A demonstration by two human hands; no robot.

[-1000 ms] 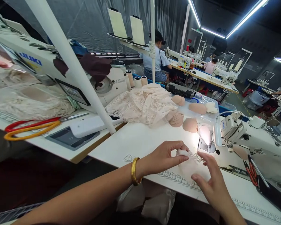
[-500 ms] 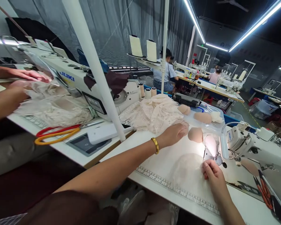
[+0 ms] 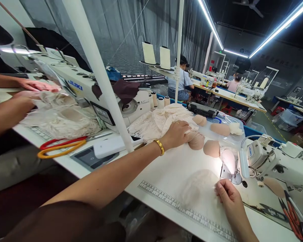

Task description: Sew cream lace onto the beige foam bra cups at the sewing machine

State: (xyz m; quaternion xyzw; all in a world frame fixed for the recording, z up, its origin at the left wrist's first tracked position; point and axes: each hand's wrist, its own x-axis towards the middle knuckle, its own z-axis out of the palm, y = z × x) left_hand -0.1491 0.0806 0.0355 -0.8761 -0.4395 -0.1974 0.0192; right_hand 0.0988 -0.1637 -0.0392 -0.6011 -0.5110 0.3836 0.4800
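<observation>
My left hand (image 3: pixel 175 134), with a gold bracelet at the wrist, reaches over the near edge of a cream lace fabric pile (image 3: pixel 154 117). Its fingers are spread, close beside a stack of beige bra cups (image 3: pixel 197 140). The thumb and fingers of my right hand (image 3: pixel 228 195) are pinched at the edge of a sheer pale fabric piece (image 3: pixel 199 188) lying on the white table. Another beige cup (image 3: pixel 212 148) and a pale cup piece (image 3: pixel 227 159) lie by the lit needle area of the sewing machine (image 3: pixel 265 154).
Orange-handled scissors (image 3: pixel 291 211) lie at the right. A clear plastic tray (image 3: pixel 238 134) holds a cup and fabric. On the left, a co-worker's hands (image 3: pixel 37 89) rest on fabric at another machine (image 3: pixel 78 80). Red and yellow scissor handles (image 3: pixel 63 146) lie nearby, beside a white pole (image 3: pixel 101 70).
My left hand has moved left and away from the cup stack, onto the lace pile's edge, uncovering the stack. My right hand keeps its pinch almost in place. The view has shifted slightly.
</observation>
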